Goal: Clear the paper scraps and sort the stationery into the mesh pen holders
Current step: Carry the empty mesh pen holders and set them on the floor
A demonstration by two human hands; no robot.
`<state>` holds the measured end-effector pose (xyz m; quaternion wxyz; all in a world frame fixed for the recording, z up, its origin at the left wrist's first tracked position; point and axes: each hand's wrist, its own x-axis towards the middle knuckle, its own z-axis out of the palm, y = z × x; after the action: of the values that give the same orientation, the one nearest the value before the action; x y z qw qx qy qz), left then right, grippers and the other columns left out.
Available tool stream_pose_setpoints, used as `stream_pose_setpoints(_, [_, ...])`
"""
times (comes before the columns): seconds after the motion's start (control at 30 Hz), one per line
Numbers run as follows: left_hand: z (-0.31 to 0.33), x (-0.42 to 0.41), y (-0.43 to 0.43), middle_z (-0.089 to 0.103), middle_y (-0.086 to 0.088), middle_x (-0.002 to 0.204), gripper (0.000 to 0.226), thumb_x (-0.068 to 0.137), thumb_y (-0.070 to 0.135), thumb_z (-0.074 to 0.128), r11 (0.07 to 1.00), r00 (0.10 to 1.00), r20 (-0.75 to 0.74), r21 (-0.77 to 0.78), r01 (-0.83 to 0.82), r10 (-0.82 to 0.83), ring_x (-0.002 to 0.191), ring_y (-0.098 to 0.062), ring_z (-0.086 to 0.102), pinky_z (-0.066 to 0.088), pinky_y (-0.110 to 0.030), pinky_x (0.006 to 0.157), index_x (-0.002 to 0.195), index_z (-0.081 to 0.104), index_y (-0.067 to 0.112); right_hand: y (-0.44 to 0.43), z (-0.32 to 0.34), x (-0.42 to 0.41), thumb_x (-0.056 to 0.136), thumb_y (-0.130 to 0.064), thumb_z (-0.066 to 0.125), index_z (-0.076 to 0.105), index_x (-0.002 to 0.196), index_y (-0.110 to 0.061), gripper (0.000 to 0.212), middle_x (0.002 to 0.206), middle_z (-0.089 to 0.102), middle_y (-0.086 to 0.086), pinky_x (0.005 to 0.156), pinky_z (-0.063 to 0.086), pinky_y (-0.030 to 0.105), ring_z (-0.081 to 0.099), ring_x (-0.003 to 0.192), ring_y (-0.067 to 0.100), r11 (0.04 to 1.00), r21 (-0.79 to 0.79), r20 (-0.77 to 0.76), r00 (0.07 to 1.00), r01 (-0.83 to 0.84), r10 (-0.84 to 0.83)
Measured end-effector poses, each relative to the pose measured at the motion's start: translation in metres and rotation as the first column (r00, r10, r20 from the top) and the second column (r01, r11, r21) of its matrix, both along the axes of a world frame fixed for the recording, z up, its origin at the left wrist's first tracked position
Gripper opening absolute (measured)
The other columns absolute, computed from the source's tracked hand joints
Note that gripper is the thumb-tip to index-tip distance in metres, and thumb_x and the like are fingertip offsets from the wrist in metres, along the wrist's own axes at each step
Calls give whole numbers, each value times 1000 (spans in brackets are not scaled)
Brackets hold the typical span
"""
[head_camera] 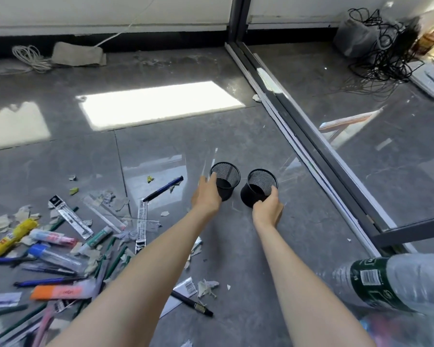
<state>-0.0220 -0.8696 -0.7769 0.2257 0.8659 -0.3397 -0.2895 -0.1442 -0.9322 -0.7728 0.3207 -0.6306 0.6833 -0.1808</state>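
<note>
Left mesh holder [225,180], right mesh holder [261,187]: black wire mesh, matt, see-through weave. Floor tiles [236,246]: grey, stone-look, high gloss, mirroring light. Paper scraps [206,288]: torn, matt, rough-edged. Refill sleeve [70,216]: clear glossy plastic film. Bottle [396,284]: thin clear plastic, crinkled, shiny green label. Partition [361,146]: smooth glass, dark matt frame.

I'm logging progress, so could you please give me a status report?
Left hand grips left mesh holder; right hand grips right mesh holder. Both empty. Stationery, scraps unsorted on floor.

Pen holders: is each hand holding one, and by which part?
Yes. The left hand grips the left pen holder by its left rim; the right hand grips the right pen holder by its near rim.
</note>
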Motion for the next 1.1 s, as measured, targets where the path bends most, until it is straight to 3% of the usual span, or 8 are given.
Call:
stream_pose_setpoints(0.13, [58,11,38,14,-11,155,65,84,-8,38,998,1000,-9,60,0,0,134,-32,33,41,-42,95,143,28,17,35,52,1,85,6,46,40,137,-11,55,124,56,20,86,44,39,54,111,37,992,115,-81,995,-51,60])
stream_pose_setpoints(0.3, [168,24,104,29,-14,141,52,81,-11,40,995,999,-2,90,-52,52,115,-36,45,43,-41,81,128,40,10,77,168,20,86,-1,51,48,127,-8,42,128,53,16,85,43,34,51,115,34,920,258,-157,927,-294,340])
stream_pose_setpoints(0.47, [309,24,163,26,-14,146,57,86,-9,40,975,983,-12,130,-178,181,126,-35,40,40,-42,98,139,38,11,129,306,46,87,-6,53,55,122,-7,35,126,56,15,85,42,30,51,116,31,828,324,-82,859,-457,506])
stream_pose_setpoints(0.57, [389,19,193,32,-15,142,57,85,-9,40,962,966,-49,112,-249,255,119,-35,46,43,-42,96,139,39,10,163,392,47,87,-7,50,62,93,-10,13,105,55,16,76,43,30,53,97,32,787,352,-88,819,-507,567])
stream_pose_setpoints(0.73, [525,3,252,43,-13,138,52,87,-10,43,939,936,-81,62,-339,343,119,-29,49,42,-39,94,136,44,8,217,531,41,83,-1,45,54,70,-6,17,78,50,13,64,33,26,44,77,29,764,414,-80,817,-494,571])
stream_pose_setpoints(0.83, [592,-8,307,50,-10,135,49,87,-12,42,890,885,-101,21,-455,455,113,-25,54,47,-36,91,131,51,9,258,600,44,86,-1,43,46,71,-10,18,82,48,11,65,33,25,43,77,26,736,447,-63,803,-508,592])
stream_pose_setpoints(0.97, [663,-8,386,55,-13,126,46,85,-13,40,752,752,-67,-43,-658,655,109,-23,54,38,-24,82,120,61,8,323,665,64,91,-3,44,55,86,-4,12,95,50,13,67,36,28,51,87,27,635,450,-25,702,-628,712])
stream_pose_setpoints(1.1, [706,7,477,53,-19,119,39,86,-8,41,603,605,-4,-72,-795,796,106,-32,54,39,-29,89,117,62,4,401,699,96,89,0,43,38,61,-10,30,68,44,7,49,31,27,41,59,19,488,440,3,545,-754,839])
